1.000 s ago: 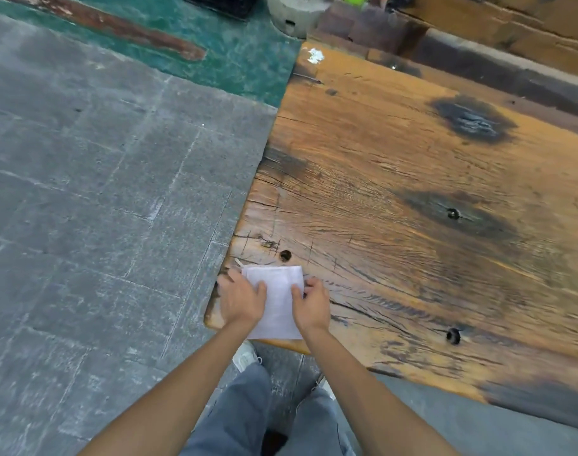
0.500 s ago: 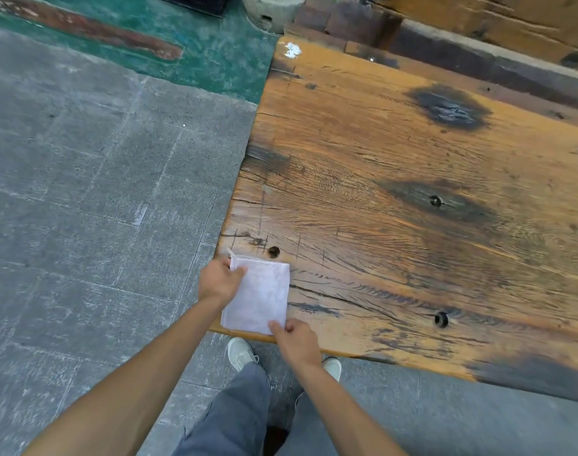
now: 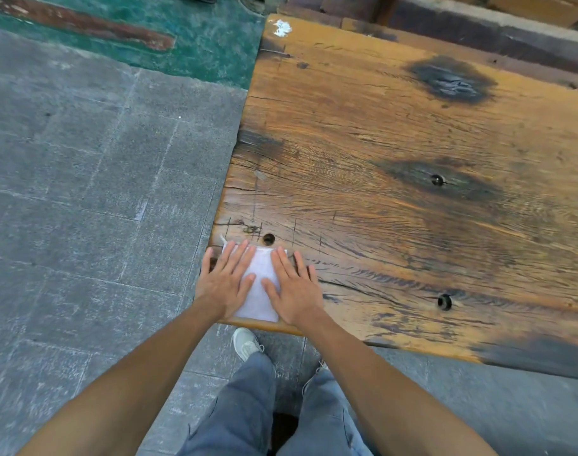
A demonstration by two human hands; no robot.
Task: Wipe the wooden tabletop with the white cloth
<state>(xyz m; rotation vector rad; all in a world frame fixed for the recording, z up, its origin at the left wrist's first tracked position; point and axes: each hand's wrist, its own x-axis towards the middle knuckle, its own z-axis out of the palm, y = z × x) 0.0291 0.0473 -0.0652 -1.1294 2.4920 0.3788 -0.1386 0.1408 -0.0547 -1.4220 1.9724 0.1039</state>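
A folded white cloth (image 3: 260, 284) lies flat on the near left corner of the wooden tabletop (image 3: 396, 166). My left hand (image 3: 223, 281) rests palm down on the cloth's left half, fingers spread. My right hand (image 3: 292, 286) presses flat on its right half, fingers also spread. Only a strip of cloth shows between the two hands. The worn orange-brown wood carries dark stains and small round holes.
A round hole (image 3: 268, 239) sits just beyond the cloth. The table's left edge drops to grey stone paving (image 3: 100, 192), with green floor (image 3: 195, 37) farther back. A low stone ledge (image 3: 478, 31) runs behind the table. My shoe (image 3: 245, 342) is under the near edge.
Both hands went from pinching the cloth's edges to lying flat on top of it with fingers spread. The cloth now lies pressed flat at the table corner.
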